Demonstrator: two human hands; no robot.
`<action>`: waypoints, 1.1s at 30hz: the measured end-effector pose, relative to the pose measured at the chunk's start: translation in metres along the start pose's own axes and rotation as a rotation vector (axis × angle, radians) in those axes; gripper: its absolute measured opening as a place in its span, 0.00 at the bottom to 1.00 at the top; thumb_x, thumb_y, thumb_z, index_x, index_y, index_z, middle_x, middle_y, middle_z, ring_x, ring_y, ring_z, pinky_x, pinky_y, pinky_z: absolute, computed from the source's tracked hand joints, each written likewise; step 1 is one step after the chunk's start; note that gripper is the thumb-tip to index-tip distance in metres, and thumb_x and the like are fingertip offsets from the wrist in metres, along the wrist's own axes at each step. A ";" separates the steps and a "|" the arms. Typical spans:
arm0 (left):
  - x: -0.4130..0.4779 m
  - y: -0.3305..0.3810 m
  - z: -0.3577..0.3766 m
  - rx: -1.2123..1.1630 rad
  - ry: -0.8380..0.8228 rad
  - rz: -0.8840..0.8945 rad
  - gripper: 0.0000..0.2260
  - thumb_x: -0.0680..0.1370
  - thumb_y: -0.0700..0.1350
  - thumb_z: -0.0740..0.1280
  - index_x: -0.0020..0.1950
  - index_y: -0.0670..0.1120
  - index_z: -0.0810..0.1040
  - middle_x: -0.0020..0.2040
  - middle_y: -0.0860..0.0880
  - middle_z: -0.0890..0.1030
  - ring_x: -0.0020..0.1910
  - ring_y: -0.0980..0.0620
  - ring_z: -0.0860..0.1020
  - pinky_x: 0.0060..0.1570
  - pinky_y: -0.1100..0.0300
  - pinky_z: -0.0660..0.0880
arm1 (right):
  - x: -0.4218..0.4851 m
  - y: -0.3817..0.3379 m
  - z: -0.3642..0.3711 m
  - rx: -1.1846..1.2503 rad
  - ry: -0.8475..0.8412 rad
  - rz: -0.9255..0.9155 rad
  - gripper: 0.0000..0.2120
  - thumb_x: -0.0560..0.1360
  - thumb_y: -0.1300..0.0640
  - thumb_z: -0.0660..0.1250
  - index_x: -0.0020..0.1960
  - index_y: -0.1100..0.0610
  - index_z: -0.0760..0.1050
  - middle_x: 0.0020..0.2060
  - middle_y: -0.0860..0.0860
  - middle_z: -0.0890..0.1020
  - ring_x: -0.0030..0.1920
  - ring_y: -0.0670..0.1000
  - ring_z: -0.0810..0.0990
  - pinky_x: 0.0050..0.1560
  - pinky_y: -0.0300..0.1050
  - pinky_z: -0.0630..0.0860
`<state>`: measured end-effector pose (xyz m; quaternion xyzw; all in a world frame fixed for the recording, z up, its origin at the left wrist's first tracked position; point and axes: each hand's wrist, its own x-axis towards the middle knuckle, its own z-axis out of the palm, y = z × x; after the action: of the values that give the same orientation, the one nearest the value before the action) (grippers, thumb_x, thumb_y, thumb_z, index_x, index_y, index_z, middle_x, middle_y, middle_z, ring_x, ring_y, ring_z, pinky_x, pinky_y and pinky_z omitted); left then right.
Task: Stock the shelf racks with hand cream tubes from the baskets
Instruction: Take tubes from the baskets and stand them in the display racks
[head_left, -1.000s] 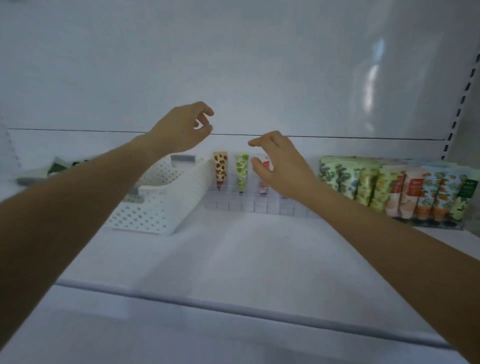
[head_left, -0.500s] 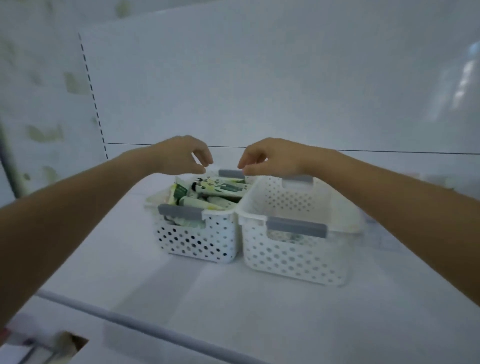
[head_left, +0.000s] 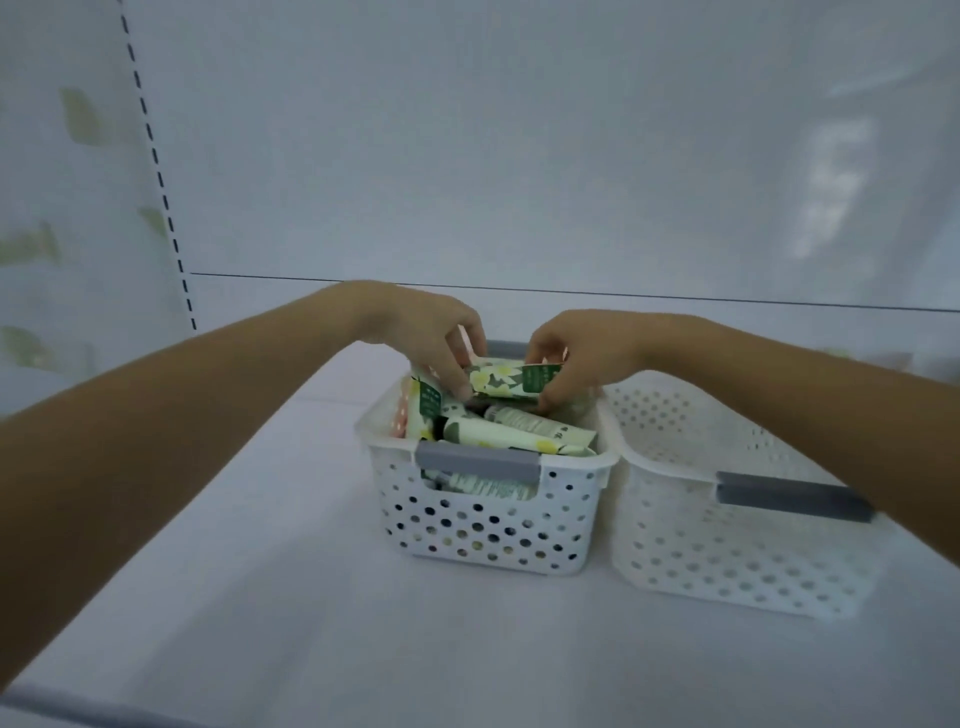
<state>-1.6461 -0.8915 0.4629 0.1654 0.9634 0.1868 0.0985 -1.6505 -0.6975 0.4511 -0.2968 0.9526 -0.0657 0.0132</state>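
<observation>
Since 0.5 s ago: both hands dropped from hovering to left basket (head_left: 483, 525). Left hand (head_left: 426, 332) and right hand (head_left: 582, 353): fingers curled, pinching opposite ends of one floral tube (head_left: 511, 382), level just above pile of tubes (head_left: 519, 434), 4+ visible. Baskets: 2, touching; right basket (head_left: 727, 551) alongside

You face a white shelf (head_left: 260, 597) that runs from the bottom edge of the frame back to a white rear panel (head_left: 519, 156). Its front lip (head_left: 78, 714) shows as a grey strip at lower left. Two white perforated baskets stand upright directly on it, side by side, with their rims meeting. The centre basket (head_left: 483, 525) sits mid-frame with a grey handle on its near wall. The right-hand basket (head_left: 727, 551) sits at centre right with a matching handle.
</observation>
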 end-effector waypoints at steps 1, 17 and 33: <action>0.000 -0.003 -0.001 -0.037 -0.004 0.000 0.20 0.68 0.44 0.75 0.54 0.53 0.70 0.52 0.53 0.77 0.45 0.57 0.79 0.29 0.75 0.73 | 0.000 0.001 -0.004 0.009 0.017 0.001 0.13 0.69 0.50 0.72 0.51 0.49 0.73 0.44 0.43 0.75 0.42 0.41 0.72 0.38 0.36 0.68; 0.011 0.003 0.000 0.277 0.154 0.144 0.11 0.73 0.48 0.70 0.51 0.49 0.71 0.51 0.51 0.77 0.50 0.50 0.76 0.53 0.56 0.73 | -0.036 0.053 -0.027 1.196 0.485 0.182 0.06 0.74 0.54 0.67 0.46 0.56 0.78 0.39 0.50 0.82 0.37 0.46 0.83 0.38 0.39 0.79; 0.050 0.150 0.014 -0.468 0.343 0.167 0.04 0.73 0.43 0.68 0.41 0.45 0.73 0.38 0.50 0.77 0.35 0.55 0.77 0.38 0.64 0.76 | -0.119 0.129 -0.052 1.167 0.817 0.202 0.07 0.75 0.61 0.66 0.47 0.54 0.69 0.42 0.54 0.80 0.33 0.49 0.83 0.35 0.42 0.81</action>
<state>-1.6467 -0.7376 0.5024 0.1829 0.8797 0.4366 -0.0460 -1.6288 -0.5193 0.4838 -0.1033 0.7139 -0.6684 -0.1817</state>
